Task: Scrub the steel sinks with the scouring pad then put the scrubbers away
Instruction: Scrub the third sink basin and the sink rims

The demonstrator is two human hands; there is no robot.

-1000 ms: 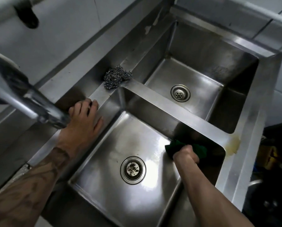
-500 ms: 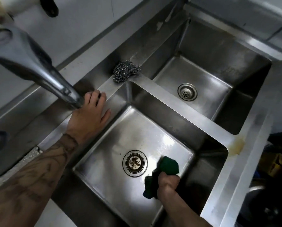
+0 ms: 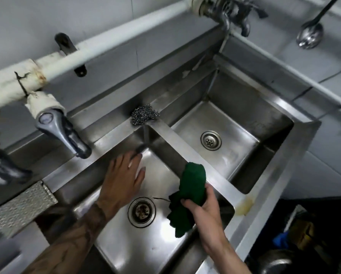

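Both hands bare: left hand (image 3: 124,178), right hand (image 3: 203,206). Forearms bare right down to the frame edge. Left forearm (image 3: 66,248) carries a dark tattoo (image 3: 98,214): a dense band-like patch at the wrist, then lines and shaded shapes running up the arm. The design is too blurred to read. Right forearm (image 3: 223,252) is plain skin. Left hand fingertips are motion-blurred.

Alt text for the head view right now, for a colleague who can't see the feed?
The right hand grips a green scouring pad over the near steel sink, while the open left hand hangs over that basin's far-left side. A steel wool scrubber lies on the back rim, where the divider begins.
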